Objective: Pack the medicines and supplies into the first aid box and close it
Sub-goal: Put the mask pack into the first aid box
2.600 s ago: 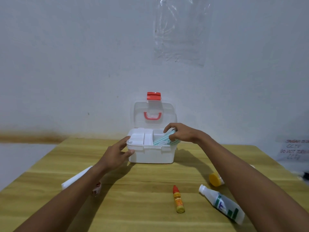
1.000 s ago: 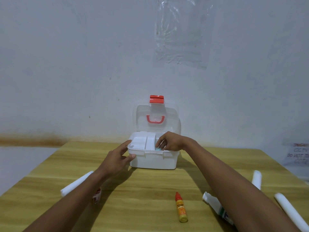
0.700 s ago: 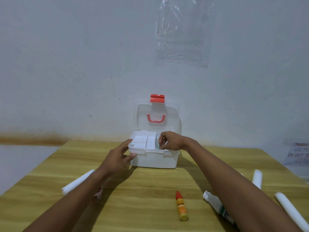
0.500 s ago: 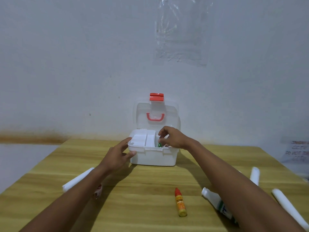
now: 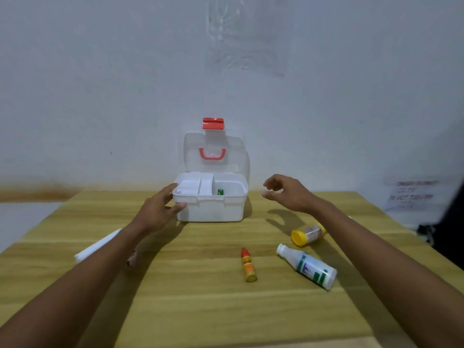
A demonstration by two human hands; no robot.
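paper sign point(image 5: 411, 195) | "CCTV", "DO NOT TURN", rest blurred | white bottle point(image 5: 311, 271) | label illegible

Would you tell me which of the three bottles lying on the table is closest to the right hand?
The yellow-capped bottle, just below the right hand; the white bottle and the orange dropper lie nearer the camera.

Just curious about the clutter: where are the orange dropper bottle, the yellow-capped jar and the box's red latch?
orange dropper bottle point(image 5: 248, 264): head view, on its label.
yellow-capped jar point(image 5: 310, 232): head view, on its body.
red latch point(image 5: 213, 123): head view, its middle.
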